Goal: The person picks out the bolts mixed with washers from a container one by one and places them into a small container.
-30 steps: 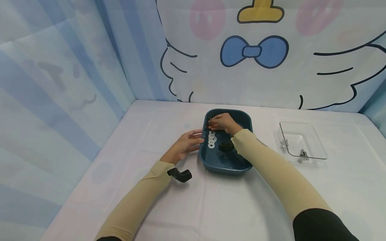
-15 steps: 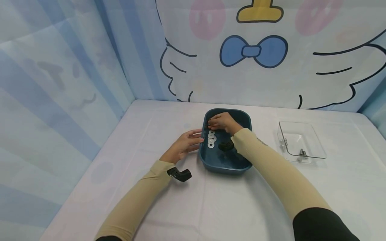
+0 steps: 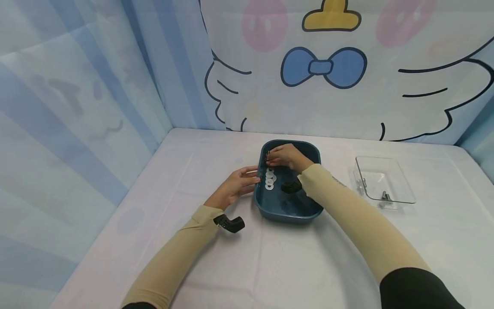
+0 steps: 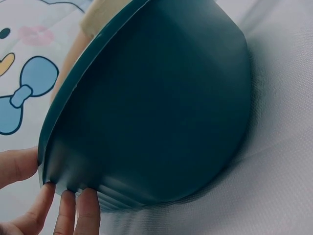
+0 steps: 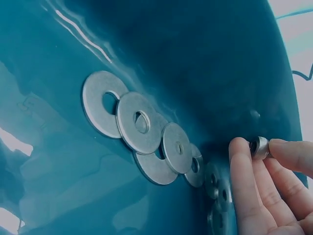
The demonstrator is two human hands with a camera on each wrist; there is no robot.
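A dark teal tray stands on the white-covered table. My left hand lies at its left side, fairly straight fingers touching the outer wall; in the left wrist view the fingertips meet the ribbed corner. My right hand is inside the tray near the far left corner. Between thumb and fingers it pinches a small metal socket-head screw with a knurled head; its shank is hidden. Several flat metal washers lie overlapping in a row on the tray floor, beside the right hand.
A clear plastic box stands right of the tray, with a few small metal screws in it. Printed curtains rise behind and left of the table. A black wrist camera sticks out from the left wrist.
The right forearm has shifted slightly to the right. Both hands keep their places at the tray, and the washers look unmoved.
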